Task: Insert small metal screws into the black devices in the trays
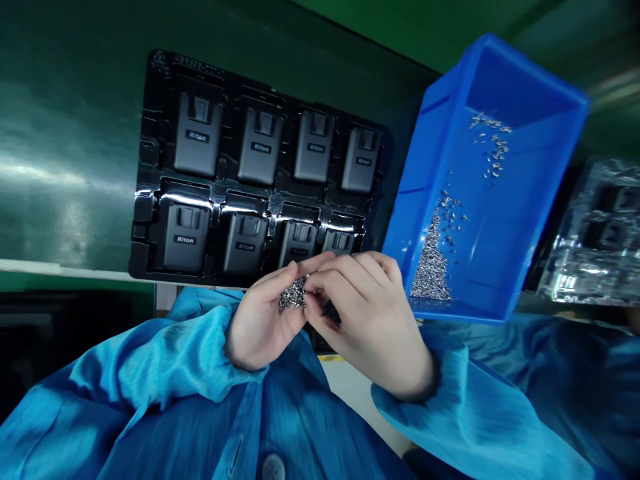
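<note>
My left hand (260, 320) is cupped palm-up close to my chest and holds a small heap of tiny metal screws (293, 295). My right hand (367, 313) meets it from the right, its fingertips pinching into that heap. Both arms wear blue sleeves. Just beyond the hands lies a black moulded tray (145, 200) with two rows of dark grey "Riton" plastic housings (197, 137), one in each pocket. To the right stands a tilted blue plastic bin (500, 267) with a pile of the same screws (433, 263) in its near corner.
The tray and bin rest on a dark green bench top (65, 133), whose pale front edge runs at the left. A clear plastic tray stack (597, 233) sits at the far right behind the bin.
</note>
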Available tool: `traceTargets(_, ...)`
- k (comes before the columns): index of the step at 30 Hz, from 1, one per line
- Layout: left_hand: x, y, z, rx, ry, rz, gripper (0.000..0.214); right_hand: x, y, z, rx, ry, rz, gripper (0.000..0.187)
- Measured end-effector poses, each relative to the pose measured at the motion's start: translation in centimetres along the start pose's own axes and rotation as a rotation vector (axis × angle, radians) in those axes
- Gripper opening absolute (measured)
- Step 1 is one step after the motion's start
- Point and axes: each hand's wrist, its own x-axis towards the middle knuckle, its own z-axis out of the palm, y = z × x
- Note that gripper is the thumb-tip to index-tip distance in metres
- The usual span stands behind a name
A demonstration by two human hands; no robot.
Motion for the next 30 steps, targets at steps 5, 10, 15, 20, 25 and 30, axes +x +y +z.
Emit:
traceTargets(5, -0.06, -0.03, 0.16, 0.008, 0.011, 0.005, 0.038, 0.04, -0.05, 0.13, -0.038, -0.005, 0.004, 0.008)
traceTargets(10, -0.02, -0.14, 0.45, 0.023, 0.028, 0.035, 0.036, 0.06, -0.14, 0.23, -0.090, 0.006, -0.010, 0.010)
traceTargets(15, 0.05, -0.32, 0.28, 0.006, 0.034, 0.046, 0.036, 0.08, -0.20, 0.27, -0.100, 0.009, 0.003, 0.009)
traceTargets(20, 0.05, -0.47, 0.12, 0.007, 0.023, 0.048, 0.034, 0.17, -0.46, 0.44, -0.139, 0.013, 0.039, 0.012)
traceTargets(25, 0.07, -0.34, 0.34, -0.008, 0.054, 0.055, 0.034, 0.30, -0.62, 0.60, -0.132, 0.011, 0.055, 0.013)
traceTargets(30, -0.01, -0.33, 0.37, 0.001, 0.071, 0.051, 0.036, 0.40, -0.63, 0.68, -0.107, 0.009, 0.056, 0.010)
